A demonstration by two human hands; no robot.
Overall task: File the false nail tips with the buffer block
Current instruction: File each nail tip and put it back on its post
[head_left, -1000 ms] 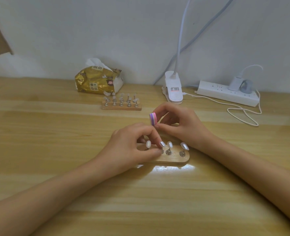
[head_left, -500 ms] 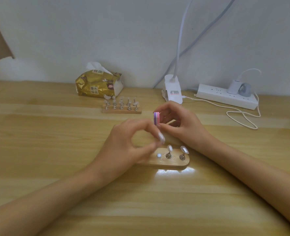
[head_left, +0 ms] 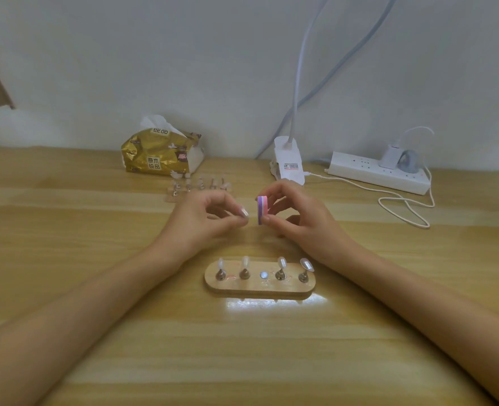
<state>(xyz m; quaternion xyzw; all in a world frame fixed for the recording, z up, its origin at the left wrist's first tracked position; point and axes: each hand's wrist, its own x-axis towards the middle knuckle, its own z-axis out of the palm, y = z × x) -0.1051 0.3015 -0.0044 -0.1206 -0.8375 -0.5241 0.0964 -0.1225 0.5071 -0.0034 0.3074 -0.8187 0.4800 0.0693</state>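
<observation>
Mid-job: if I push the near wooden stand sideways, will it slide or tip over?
Likely slides, not tips: the wooden stand is low, long and flat on the table. It looks light, and the glossy surface may let it skid easily. The four nail tips stand on thin pegs leaning different ways, so a jolt might shake them loose.

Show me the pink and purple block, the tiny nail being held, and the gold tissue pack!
buffer block (head_left: 261, 208), head view, on its striped edge.
false nail tip (head_left: 244, 213), head view, on its shiny face.
tissue pack (head_left: 157, 155), head view, on its gold front.
</observation>
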